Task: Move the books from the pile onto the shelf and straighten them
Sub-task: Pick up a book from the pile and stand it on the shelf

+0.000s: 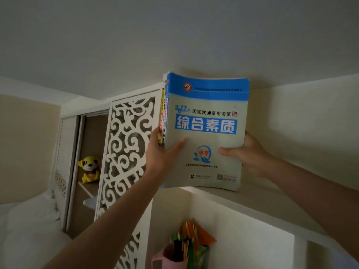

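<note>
Gripping the books upright on the shelf at twelve o'clock, my left hand clasps their spines at nine and my right hand their open edge at three.

Dim, flat indoor light leaves the whole view grey and muted, brightest on the bedding at eight o'clock, with soft shadow behind the book at centre, slight blur throughout and wide-angle bending of lines toward the edges.
</note>
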The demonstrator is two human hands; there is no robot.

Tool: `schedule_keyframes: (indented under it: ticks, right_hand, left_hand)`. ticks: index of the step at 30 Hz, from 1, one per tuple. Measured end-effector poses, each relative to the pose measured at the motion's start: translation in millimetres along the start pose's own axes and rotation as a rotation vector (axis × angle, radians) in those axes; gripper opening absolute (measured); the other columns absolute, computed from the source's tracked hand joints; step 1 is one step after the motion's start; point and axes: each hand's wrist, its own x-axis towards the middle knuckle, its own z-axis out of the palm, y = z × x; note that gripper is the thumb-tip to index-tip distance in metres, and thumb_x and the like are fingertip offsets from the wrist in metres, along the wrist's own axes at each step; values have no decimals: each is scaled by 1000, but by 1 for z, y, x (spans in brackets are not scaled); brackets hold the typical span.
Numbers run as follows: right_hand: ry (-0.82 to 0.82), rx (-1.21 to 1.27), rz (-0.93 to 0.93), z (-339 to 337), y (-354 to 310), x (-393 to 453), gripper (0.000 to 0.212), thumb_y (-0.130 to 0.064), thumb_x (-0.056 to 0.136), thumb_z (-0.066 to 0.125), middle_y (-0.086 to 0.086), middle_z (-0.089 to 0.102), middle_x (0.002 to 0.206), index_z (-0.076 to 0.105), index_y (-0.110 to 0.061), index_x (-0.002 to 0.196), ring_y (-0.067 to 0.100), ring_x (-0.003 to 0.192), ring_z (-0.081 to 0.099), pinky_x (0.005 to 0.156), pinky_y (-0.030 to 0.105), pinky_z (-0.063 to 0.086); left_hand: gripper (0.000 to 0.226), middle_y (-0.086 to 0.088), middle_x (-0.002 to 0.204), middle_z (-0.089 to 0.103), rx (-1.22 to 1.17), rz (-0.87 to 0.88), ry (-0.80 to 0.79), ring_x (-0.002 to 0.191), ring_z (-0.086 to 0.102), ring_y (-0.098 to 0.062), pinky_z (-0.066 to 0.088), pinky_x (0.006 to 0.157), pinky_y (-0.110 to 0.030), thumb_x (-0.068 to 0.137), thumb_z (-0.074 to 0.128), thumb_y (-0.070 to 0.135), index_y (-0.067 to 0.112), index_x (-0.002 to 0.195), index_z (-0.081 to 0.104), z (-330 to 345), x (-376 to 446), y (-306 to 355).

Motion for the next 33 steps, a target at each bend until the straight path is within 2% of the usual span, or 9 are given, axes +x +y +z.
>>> schedule_keyframes:
  ticks: [2, 6, 12, 20, 22, 26, 29, 31, 33]
  right_hand:
    - [2, 31, 18, 11, 9, 16, 56, 3, 69, 81, 0, 72, 106, 58, -21, 115, 20, 98, 68, 83, 41, 56]
    - [-44, 47, 60, 34, 27, 49, 58, 5, 69, 80, 5, 71, 109, 58, -16, 118, 23, 101, 67, 83, 43, 57]
    - [-140, 54, 96, 51, 51, 92, 38, 5, 75, 75, 10, 71, 108, 65, -18, 104, 28, 102, 67, 87, 49, 54]
    - [-130, 13, 127, 47, 72, 123, 56, -7, 63, 86, 2, 73, 106, 62, -19, 112, 24, 100, 69, 85, 51, 56]
    - [-44, -172, 68, 52, 69, 121, 60, -20, 62, 89, -1, 72, 106, 60, -18, 114, 21, 96, 69, 83, 46, 58]
    - [153, -736, -205, 67, 51, 103, 66, -36, 83, 72, 3, 63, 106, 36, -14, 133, 25, 88, 61, 68, 30, 46]
    - [-89, -589, -108, 81, 37, 85, 85, -56, 80, 67, -1, 57, 130, 21, -30, 148, 22, 112, 58, 86, 26, 45]
    - [-205, -449, 5, 96, 31, 78, 84, -62, 86, 53, -4, 43, 147, 7, -37, 151, 22, 125, 51, 92, 25, 37]
    - [-239, -396, 71, 111, 34, 74, 79, -67, 90, 40, -4, 37, 151, -5, -43, 150, 22, 122, 53, 94, 30, 37]
  left_hand:
    - [57, 15, 96, 64, 14, 11, 21, 85, 69, -13, 61, 70, -41, 74, 79, 32, 27, 123, 50, 1, 12, -11]
    - [69, 6, 108, 65, 72, -8, 65, 83, 65, -6, 55, 59, -23, 76, 77, 33, 26, 134, 41, 2, 35, -32]
    - [81, -2, 129, 38, 173, -55, 145, 114, 48, -21, 51, 92, -46, 72, 78, 39, 26, 139, 35, 11, 66, -59]
    - [79, -2, 127, 37, 175, -37, 183, 126, 37, -23, 46, 96, -42, 72, 78, 37, 27, 138, 36, 29, 74, -79]
    - [79, -1, 126, 36, 180, -32, 187, 126, 37, -24, 46, 97, -43, 71, 78, 38, 29, 138, 37, 29, 74, -81]
    - [77, -1, 125, 44, 142, -78, 214, 117, 50, -23, 52, 90, -44, 70, 80, 36, 31, 135, 41, 29, 74, -76]
    - [78, -2, 121, 52, 11, -151, 212, 103, 61, -21, 58, 79, -41, 68, 82, 30, 32, 135, 42, 28, 72, -68]
    - [80, -2, 119, 54, -17, -159, 227, 101, 62, -21, 59, 77, -41, 66, 83, 31, 32, 135, 43, 29, 71, -66]
    - [80, -2, 119, 52, 45, -103, 239, 106, 58, -21, 57, 82, -42, 65, 83, 35, 31, 134, 43, 30, 69, -67]
